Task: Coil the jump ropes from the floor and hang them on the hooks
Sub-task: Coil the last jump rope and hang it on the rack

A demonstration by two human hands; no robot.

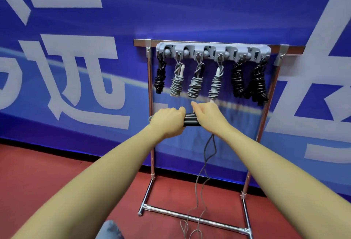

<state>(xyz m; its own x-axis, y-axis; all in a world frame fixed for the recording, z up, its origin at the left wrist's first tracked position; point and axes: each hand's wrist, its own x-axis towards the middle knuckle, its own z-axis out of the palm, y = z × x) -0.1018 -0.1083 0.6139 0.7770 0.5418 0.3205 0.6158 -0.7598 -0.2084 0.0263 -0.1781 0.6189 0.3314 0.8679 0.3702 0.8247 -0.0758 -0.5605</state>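
Apparently both the left hand [168, 120] and right hand [208, 115] grip black handles [190, 120], mostly hidden.

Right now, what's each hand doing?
Left hand: closed around the black handles of the jump rope.
Right hand: gripping the other end of the same handles; the gray cord trails to the floor.

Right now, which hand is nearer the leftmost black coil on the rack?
Left. The left hand sits just below the leftmost black coil; the right hand is further right, under the grey coils.
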